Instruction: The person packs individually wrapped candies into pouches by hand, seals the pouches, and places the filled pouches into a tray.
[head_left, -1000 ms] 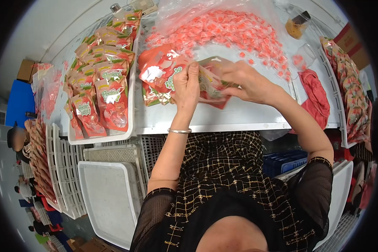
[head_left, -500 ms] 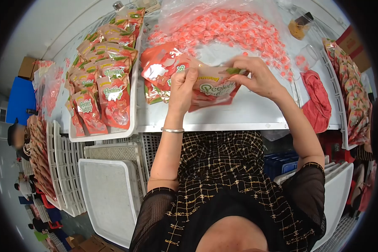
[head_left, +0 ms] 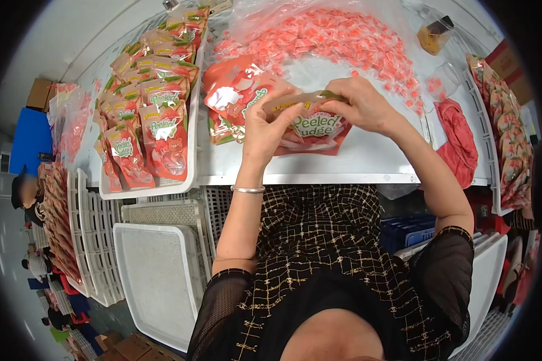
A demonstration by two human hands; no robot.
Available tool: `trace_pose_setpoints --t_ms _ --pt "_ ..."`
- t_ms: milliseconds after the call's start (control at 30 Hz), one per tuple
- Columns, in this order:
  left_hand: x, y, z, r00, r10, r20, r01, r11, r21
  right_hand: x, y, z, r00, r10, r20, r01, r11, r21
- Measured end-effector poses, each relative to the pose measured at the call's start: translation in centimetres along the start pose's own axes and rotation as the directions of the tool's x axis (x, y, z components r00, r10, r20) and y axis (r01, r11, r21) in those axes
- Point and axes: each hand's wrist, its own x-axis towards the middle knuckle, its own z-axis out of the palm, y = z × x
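A pink candy pouch (head_left: 316,127) printed "Peeled Fudge" is held by its top edge above the front of the table (head_left: 223,167). My left hand (head_left: 270,125) pinches the left end of that edge, thumb on the near side. At the right top corner, by a green leaf print, my right hand (head_left: 361,103) grips with bent fingers. Left of my left hand lies a stack of similar flat pouches (head_left: 226,90). Beyond both hands spreads a heap of wrapped pink candies (head_left: 343,36). Whether the pouch's mouth is sealed I cannot tell.
On the left, a white tray (head_left: 192,138) bears rows of standing pouches. A red cloth (head_left: 456,144), a clear cup (head_left: 444,80) and another tray of pouches (head_left: 512,138) are on the right. Stacked white trays (head_left: 153,277) stand below the table's left side.
Both hands have stayed at the pouch's top edge. The pouch has shifted slightly right and now faces me more squarely; my right hand has come a little lower and closer over its corner.
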Motion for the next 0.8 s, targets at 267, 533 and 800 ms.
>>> trace_pose_setpoints --t_ms 267,533,800 --pt "-0.6 -1.3 0.4 0.982 0.180 -0.063 -0.145 0.920 0.364 0.7 -0.9 0.5 0.977 -0.195 -0.085 0.175 0.964 -0.201" --pt "-0.4 -1.4 -0.7 0.996 0.088 -0.030 -0.080 0.976 0.203 0.8 -0.8 1.3 0.978 -0.207 -0.030 0.192 0.944 -0.270" --pt "0.4 -0.8 -2.1 0.978 0.192 0.076 -0.205 0.859 0.470 -1.1 -0.2 -0.5 0.999 0.003 0.041 0.005 0.980 -0.198"
